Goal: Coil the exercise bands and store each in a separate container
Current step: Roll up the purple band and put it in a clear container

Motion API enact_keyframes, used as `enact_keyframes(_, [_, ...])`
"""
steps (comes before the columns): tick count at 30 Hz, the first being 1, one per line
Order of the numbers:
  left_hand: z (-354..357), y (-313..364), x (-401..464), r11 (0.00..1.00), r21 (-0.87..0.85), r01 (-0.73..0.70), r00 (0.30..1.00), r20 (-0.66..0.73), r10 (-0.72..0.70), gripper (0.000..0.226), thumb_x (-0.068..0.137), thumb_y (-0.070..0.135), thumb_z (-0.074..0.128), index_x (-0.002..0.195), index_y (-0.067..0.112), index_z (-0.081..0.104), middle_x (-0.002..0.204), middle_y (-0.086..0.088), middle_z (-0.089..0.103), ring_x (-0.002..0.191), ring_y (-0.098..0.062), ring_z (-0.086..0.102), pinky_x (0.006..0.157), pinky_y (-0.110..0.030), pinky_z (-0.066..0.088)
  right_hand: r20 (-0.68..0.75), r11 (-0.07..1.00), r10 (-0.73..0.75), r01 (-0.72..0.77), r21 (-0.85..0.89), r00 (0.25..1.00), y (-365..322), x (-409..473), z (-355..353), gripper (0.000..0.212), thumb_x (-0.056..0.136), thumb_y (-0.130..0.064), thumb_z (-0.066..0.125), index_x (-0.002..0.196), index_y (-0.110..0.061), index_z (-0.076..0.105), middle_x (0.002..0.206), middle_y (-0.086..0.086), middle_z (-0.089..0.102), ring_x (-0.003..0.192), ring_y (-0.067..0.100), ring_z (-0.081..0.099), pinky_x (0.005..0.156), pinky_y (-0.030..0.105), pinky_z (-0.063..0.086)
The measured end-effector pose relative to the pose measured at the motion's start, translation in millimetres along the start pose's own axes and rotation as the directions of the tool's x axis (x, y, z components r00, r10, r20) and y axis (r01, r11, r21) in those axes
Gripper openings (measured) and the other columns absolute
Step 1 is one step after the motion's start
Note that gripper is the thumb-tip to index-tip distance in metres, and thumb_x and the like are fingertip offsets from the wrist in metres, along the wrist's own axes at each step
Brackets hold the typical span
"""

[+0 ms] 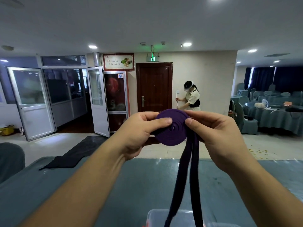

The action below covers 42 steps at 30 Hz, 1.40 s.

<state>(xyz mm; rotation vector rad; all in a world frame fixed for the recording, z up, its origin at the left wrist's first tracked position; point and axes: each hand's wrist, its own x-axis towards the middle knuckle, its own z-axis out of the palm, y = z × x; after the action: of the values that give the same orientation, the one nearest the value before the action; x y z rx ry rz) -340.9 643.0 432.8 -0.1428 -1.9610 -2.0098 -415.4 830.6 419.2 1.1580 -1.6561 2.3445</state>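
A purple exercise band (172, 133) is wound into a flat round coil, held up at chest height above the table. My left hand (139, 133) grips the coil's left side, thumb pressed on its face. My right hand (216, 131) pinches the coil's right edge, thumb on the front. Two loose strands of the band (188, 177) hang straight down from the coil. They drop toward a clear plastic container (172, 217) at the bottom edge of the view, only its rim showing.
The table (114, 185) wears a teal cloth. A dark cloth (65, 161) lies at its far left corner. A grey chair back (9, 159) stands on the left. A person (191, 99) holding a mop handle stands near a brown door (154, 87). Covered tables and chairs (270, 115) fill the right.
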Motion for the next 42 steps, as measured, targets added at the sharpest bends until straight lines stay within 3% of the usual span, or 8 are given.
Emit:
enact_keyframes(6, [10, -12, 1, 0.97, -0.242, -0.019, 0.999, -0.044, 0.009, 0.042, 0.076, 0.025, 0.079, 0.115, 0.009, 0.078, 0.108, -0.014, 0.079, 0.092, -0.018, 0.075, 0.075, -0.031, 0.061, -0.058, 0.998, -0.056, 0.058, 0.038, 0.997, 3, -3, 6, 0.036, 0.078, -0.021, 0.077, 0.114, -0.019, 0.078, 0.103, 0.002, 0.083, 0.098, 0.018, 0.079, 0.082, 0.021, 0.061])
enact_keyframes(12, [0, -1, 0, 1.0, 0.02, 0.006, 0.999, 0.039, -0.006, 0.043, 0.074, 0.023, 0.082, 0.114, 0.007, 0.078, 0.108, -0.017, 0.079, 0.093, -0.023, 0.076, 0.08, -0.031, 0.063, -0.003, 1.0, 0.015, -0.015, 0.022, 1.0, 4, -3, -2, 0.036, 0.076, -0.019, 0.076, 0.111, -0.016, 0.079, 0.1, 0.006, 0.083, 0.096, 0.022, 0.08, 0.079, 0.021, 0.062])
enact_keyframes(18, [9, -13, -1, 0.986, -0.164, -0.011, 1.0, -0.004, 0.011, 0.043, 0.075, 0.022, 0.079, 0.116, 0.009, 0.077, 0.112, -0.016, 0.077, 0.095, -0.021, 0.074, 0.082, -0.034, 0.063, -0.099, 0.995, -0.033, 0.042, 0.086, 0.994, 10, -5, 1, 0.038, 0.078, -0.018, 0.077, 0.115, -0.009, 0.078, 0.104, 0.009, 0.082, 0.101, 0.025, 0.079, 0.086, 0.028, 0.062])
enact_keyframes(23, [5, -6, -5, 0.999, 0.039, 0.032, 0.998, 0.056, -0.034, 0.037, 0.078, 0.035, 0.079, 0.109, 0.014, 0.08, 0.099, -0.013, 0.079, 0.083, -0.017, 0.075, 0.069, -0.027, 0.061, -0.03, 1.0, -0.009, 0.009, -0.002, 1.0, 6, -9, -2, 0.028, 0.074, -0.02, 0.077, 0.101, -0.019, 0.083, 0.097, 0.006, 0.083, 0.094, 0.021, 0.08, 0.08, 0.021, 0.062])
enact_keyframes(25, [6, -4, -4, 0.999, 0.032, 0.031, 0.999, 0.025, -0.032, 0.038, 0.076, 0.04, 0.079, 0.104, 0.015, 0.082, 0.094, -0.011, 0.08, 0.078, -0.015, 0.074, 0.062, -0.025, 0.059, -0.014, 1.0, 0.005, -0.005, 0.01, 1.0, 5, -8, -2, 0.027, 0.073, -0.021, 0.079, 0.099, -0.02, 0.084, 0.096, 0.007, 0.083, 0.093, 0.021, 0.08, 0.078, 0.021, 0.061])
enact_keyframes(31, [10, -15, -4, 0.996, -0.084, 0.001, 1.0, -0.023, -0.003, 0.045, 0.073, 0.044, 0.079, 0.109, 0.018, 0.081, 0.103, -0.011, 0.079, 0.087, -0.018, 0.073, 0.074, -0.031, 0.062, -0.023, 0.999, 0.02, -0.019, 0.048, 1.0, 8, -8, -1, 0.037, 0.074, -0.02, 0.079, 0.11, -0.016, 0.081, 0.104, 0.008, 0.082, 0.1, 0.023, 0.079, 0.085, 0.025, 0.062])
enact_keyframes(36, [3, -9, -6, 0.999, 0.042, 0.006, 1.0, 0.002, -0.006, 0.037, 0.076, 0.031, 0.082, 0.108, 0.013, 0.08, 0.103, -0.016, 0.08, 0.089, -0.024, 0.077, 0.074, -0.031, 0.063, 0.004, 0.999, 0.027, -0.027, 0.036, 1.0, 5, -7, -3, 0.029, 0.073, -0.019, 0.08, 0.102, -0.02, 0.084, 0.1, 0.008, 0.082, 0.097, 0.024, 0.08, 0.081, 0.022, 0.061])
enact_keyframes(42, [9, -18, -3, 0.977, -0.207, -0.053, 0.997, -0.073, 0.038, 0.043, 0.074, 0.028, 0.08, 0.111, 0.008, 0.079, 0.11, -0.017, 0.078, 0.096, -0.023, 0.074, 0.084, -0.036, 0.063, -0.077, 0.996, -0.007, 0.014, 0.086, 0.997, 12, -8, 3, 0.044, 0.077, -0.021, 0.078, 0.119, -0.01, 0.077, 0.109, 0.009, 0.081, 0.105, 0.027, 0.077, 0.092, 0.034, 0.062])
